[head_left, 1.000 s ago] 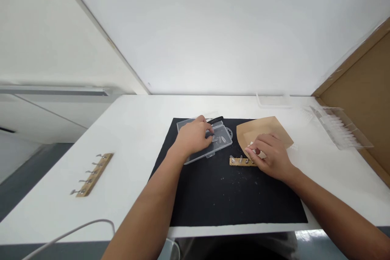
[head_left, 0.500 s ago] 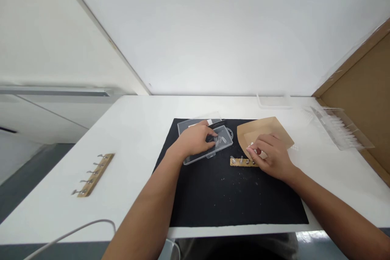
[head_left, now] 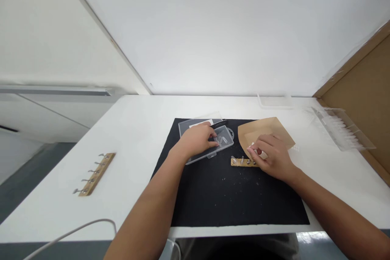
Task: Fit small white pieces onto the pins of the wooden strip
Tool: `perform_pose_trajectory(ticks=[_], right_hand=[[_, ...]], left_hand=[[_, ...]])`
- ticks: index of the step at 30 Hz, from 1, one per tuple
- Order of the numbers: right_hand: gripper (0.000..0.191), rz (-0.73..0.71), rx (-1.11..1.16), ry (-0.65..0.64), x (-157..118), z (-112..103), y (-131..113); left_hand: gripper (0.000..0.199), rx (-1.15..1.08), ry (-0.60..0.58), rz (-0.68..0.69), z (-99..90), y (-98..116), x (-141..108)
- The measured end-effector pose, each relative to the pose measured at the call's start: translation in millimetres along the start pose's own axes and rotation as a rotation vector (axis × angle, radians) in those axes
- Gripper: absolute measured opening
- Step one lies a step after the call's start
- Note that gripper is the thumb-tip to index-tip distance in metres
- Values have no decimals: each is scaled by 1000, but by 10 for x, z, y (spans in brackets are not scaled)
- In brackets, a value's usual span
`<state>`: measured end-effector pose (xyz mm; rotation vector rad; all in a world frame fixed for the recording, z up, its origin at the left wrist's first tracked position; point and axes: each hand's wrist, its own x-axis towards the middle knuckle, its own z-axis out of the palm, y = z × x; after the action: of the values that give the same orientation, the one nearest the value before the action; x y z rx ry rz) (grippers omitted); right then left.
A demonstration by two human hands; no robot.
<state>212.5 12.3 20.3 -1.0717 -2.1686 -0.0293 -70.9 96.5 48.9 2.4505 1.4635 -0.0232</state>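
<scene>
My left hand (head_left: 199,138) reaches into a clear plastic case (head_left: 200,157), thumb and fingers apart beside several small clear nail tips (head_left: 224,139) lying in it. To the right, my right hand (head_left: 272,154) has thumb and fingers pinched together on something small and white (head_left: 252,144), mostly hidden by the fingertips. Just below that pinch lies a narrow wooden strip (head_left: 244,163) with small metal posts. Clear nail tips stand on its two left posts, and the hand covers its right end. Behind the right hand is a brown paper sheet (head_left: 278,128).
A black mat (head_left: 219,199) lies under the work, dotted with small specks. Another wooden strip with metal posts (head_left: 95,175) is on the white table at left, near a white cable (head_left: 94,222). Clear trays (head_left: 344,130) with pale tips stand at right, before a cardboard panel (head_left: 362,77).
My left thumb and fingers have shifted slightly among the nail tips in the case. The right hand keeps its pinch in nearly the same place.
</scene>
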Motion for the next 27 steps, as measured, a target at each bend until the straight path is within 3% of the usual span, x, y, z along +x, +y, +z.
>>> perform_pose_trajectory(ticks=[8,13,19,24,27], right_hand=[[19,19,5,20,-20,-17,22],[20,42,2,26,-25,-20,53],[23,101,46,13,-10,-9,43],[14,261,268,-27,19,-40,-25],[21,358,400,-70,27,-61,-59]], left_hand=[[28,-32,75,44,-60,4,-33],[25,-143,220,126,-117,8,-79],[26,-412,425,417,-37,212,-106],[28,-547,548,602,131,448,-77],[29,-557,601,678,217,548,-55]])
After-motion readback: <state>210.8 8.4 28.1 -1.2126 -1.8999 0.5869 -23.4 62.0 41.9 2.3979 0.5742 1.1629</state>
